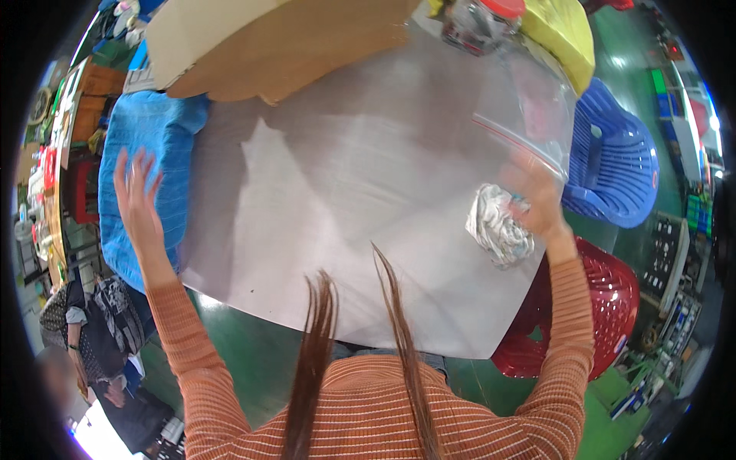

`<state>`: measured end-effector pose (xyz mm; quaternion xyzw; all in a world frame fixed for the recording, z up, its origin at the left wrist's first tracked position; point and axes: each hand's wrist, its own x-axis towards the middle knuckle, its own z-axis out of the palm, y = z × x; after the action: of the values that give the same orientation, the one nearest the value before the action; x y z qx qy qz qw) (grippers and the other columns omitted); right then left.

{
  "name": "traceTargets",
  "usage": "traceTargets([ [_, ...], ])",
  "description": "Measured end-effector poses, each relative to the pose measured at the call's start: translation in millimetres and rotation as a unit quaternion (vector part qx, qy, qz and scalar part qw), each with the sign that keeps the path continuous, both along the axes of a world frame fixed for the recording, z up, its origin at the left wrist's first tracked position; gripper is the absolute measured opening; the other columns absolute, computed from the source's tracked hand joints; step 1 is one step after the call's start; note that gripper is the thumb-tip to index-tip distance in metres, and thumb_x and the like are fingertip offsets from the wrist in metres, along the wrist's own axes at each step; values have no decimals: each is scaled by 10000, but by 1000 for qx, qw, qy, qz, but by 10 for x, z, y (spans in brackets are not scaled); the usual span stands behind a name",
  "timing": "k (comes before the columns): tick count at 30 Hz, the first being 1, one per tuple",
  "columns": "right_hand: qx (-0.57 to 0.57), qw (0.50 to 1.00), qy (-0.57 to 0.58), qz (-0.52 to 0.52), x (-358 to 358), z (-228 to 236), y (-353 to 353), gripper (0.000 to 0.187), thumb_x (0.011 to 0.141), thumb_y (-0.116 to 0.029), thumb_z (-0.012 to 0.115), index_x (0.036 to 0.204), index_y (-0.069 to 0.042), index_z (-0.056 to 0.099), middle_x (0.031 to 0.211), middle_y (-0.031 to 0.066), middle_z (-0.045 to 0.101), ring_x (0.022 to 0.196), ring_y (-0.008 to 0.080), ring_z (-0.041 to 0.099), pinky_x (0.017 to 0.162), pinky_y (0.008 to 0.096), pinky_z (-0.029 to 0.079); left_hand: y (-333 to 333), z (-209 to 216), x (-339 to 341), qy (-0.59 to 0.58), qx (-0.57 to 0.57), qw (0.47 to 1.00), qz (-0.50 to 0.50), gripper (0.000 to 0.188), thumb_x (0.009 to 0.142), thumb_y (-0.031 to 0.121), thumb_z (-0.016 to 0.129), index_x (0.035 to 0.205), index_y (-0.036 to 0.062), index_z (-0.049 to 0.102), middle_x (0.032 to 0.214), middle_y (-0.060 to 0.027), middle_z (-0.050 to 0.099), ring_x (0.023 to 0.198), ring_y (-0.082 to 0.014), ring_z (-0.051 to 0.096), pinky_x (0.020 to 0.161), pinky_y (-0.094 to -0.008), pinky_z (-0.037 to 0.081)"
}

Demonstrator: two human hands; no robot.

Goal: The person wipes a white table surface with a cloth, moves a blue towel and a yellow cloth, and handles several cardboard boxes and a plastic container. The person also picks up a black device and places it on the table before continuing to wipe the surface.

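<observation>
My left hand is raised at the left with its fingers spread, holding nothing. Behind it a blue cloth drapes over the table's left side; whether the hand touches it, I cannot tell. On the right, my right hand is smeared by motion. It is right beside a crumpled white cloth, overlapping its edge, and its grip is unclear. Just beyond that hand lies a clear zip bag with a red line along its opening. The grey-white covering of the table stretches between my hands.
A big cardboard piece covers the far left edge. At the far right stand a clear jar with a red lid and something yellow. A blue plastic chair and a dark red one flank the right side.
</observation>
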<state>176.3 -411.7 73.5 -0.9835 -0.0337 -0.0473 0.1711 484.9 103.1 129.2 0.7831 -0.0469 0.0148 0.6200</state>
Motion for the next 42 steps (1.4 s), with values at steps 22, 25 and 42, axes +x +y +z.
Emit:
traceTargets([
  [22, -56, 869, -106, -480, -1659, -1938, -561, 531, 848, -259, 527, 1348, -135, 398, 1349, 185, 411, 1266, 336, 367, 1036, 478, 285, 519, -588, -1833, 119, 57, 991, 29, 305, 929, 143, 491, 1217, 44, 510, 1132, -64, 574, 1001, -153, 576, 810, -270, 461],
  [25, -117, 861, 4, -494, -592, -1711, 351, 682, 843, -456, 499, 1417, -160, 282, 1428, 180, 302, 1331, 325, 270, 1042, 567, 209, 1234, -631, -1753, 35, 217, 970, 103, 320, 919, 135, 506, 1221, 31, 504, 1221, -93, 524, 1118, -195, 503, 903, -319, 408],
  [42, 73, 980, 72, 171, 3001, -1426, 4721, 506, 683, -318, 641, 1150, -125, 599, 1272, 117, 515, 1218, 300, 439, 1052, 419, 300, 3070, -1240, -806, 47, 174, 934, 309, 680, 901, 175, 531, 1412, -47, 142, 1472, -205, 177, 1348, -279, 218, 1086, -329, 188],
])
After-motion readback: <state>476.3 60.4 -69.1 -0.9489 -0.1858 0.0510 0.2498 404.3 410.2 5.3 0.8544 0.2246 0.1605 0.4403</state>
